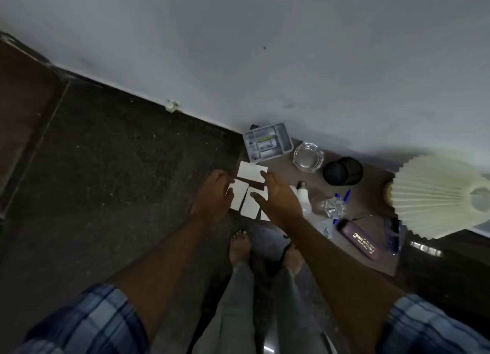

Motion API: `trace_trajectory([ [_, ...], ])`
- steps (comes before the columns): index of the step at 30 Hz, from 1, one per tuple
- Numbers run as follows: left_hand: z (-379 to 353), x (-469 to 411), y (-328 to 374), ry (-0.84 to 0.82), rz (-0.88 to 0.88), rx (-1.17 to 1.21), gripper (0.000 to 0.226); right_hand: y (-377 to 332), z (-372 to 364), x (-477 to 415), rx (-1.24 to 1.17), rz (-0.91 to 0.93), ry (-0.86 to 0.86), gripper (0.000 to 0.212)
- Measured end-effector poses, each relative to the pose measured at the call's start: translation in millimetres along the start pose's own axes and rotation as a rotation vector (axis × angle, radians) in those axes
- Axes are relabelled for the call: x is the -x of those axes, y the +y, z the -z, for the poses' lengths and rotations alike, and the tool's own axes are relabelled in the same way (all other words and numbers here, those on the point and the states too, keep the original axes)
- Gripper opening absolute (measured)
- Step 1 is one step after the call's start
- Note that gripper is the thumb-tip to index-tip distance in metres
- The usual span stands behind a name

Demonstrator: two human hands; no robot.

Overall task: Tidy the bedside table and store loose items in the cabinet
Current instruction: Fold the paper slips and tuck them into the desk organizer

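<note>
small white rectangular cards (251,172) lie side by side at the left end of the dark brown counter (372,194), just in front of a grey plastic compartment tray (267,144). the left grip (214,194) is released, fingertips at the cards' left edge. the right grip (279,198), also released with fingers spread, is over their right side. a clear glass ashtray (309,157) stands beside the tray.

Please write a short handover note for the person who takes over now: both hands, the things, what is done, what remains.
Left hand: open, at the left edge of the white cards.
Right hand: open, spread over the cards, holding nothing.
Beside them on the table: grey tray, glass ashtray, black mesh cup, white bottle, spectacle case.
Done: nothing visibly stored.
Left: gather cards, store loose items.
</note>
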State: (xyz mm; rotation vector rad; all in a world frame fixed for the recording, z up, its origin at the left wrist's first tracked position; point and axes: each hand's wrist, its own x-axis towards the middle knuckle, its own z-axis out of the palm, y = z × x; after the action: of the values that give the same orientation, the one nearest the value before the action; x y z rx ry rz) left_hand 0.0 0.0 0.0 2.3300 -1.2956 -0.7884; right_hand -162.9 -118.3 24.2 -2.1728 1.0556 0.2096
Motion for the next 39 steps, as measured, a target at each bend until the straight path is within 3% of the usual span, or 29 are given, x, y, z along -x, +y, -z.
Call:
trace_trajectory([
  [7,-42,-24,-35,-0.010,0.188,0.103,0.024,12,-61,-30,0.067,-0.029,-0.100,0.041],
  [15,-85,-42,-58,-0.059,0.492,0.439,0.057,17,-115,-53,0.180,-0.048,-0.098,0.050],
  [23,-92,-48,-75,-0.112,0.612,0.494,0.038,13,-138,-62,0.254,-0.093,-0.105,0.055],
  [30,-80,-53,-79,-0.137,0.660,0.498,0.030,8,-146,-69,0.200,-0.025,-0.105,0.055],
  [34,-73,-48,-81,-0.077,0.663,0.539,0.018,8,-141,-72,0.033,-0.019,-0.042,0.052],
  [37,-58,-46,-77,-0.068,0.631,0.655,0.008,10,-126,-73,-0.263,-0.086,0.056,0.055],
  [39,-47,-45,-70,-0.076,0.579,0.731,0.005,15,-108,-77,-0.519,-0.167,0.020,0.064],
])
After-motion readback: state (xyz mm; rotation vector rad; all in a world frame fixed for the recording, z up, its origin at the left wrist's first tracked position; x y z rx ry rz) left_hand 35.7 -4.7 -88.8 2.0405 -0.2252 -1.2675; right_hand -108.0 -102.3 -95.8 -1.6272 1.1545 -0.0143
